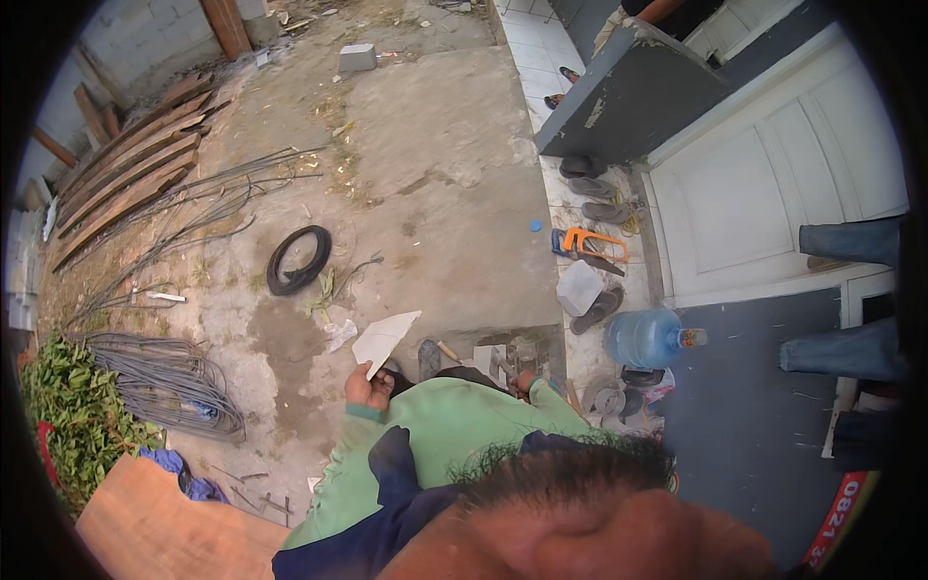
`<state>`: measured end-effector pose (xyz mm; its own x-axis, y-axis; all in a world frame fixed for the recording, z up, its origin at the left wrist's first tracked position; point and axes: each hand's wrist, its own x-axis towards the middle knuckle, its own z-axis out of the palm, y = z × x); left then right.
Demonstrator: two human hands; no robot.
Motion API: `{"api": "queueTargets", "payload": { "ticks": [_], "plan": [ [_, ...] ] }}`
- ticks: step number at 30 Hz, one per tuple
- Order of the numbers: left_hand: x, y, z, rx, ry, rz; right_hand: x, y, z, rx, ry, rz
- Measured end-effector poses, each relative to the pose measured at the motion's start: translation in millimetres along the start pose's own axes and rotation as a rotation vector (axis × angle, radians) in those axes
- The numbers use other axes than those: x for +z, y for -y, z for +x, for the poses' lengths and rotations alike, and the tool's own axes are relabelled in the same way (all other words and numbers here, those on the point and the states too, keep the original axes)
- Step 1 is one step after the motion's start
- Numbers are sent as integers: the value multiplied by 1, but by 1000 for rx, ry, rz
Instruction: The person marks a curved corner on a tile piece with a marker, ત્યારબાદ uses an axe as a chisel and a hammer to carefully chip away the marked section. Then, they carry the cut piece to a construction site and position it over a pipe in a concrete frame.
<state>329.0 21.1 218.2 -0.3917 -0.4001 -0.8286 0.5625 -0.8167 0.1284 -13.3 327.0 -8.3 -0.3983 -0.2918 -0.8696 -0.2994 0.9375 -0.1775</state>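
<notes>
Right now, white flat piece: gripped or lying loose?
Gripped: the left hand holds the white flat piece by its near end, thumb over the edge.

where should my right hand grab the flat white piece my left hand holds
Probably the free slanted right edge of the flat white piece, pinched top and underside, with the right hand coming in from the right: it looks thin, and the left hand covers its lower end.
</notes>
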Motion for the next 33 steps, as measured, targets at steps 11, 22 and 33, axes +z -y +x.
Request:
{"api": "queueTargets", "payload": {
  "ticks": [11,22,33],
  "plan": [
    [-1,-23,32,-104,83,98,23,-34,-50,-320,210,-804],
    [-36,-60,8,-76,16,0,46,-44,-67,-295,252,-825],
    [-106,-85,-5,179,-179,-267,-16,20,-71,-143,102,-559]
  ]
}}
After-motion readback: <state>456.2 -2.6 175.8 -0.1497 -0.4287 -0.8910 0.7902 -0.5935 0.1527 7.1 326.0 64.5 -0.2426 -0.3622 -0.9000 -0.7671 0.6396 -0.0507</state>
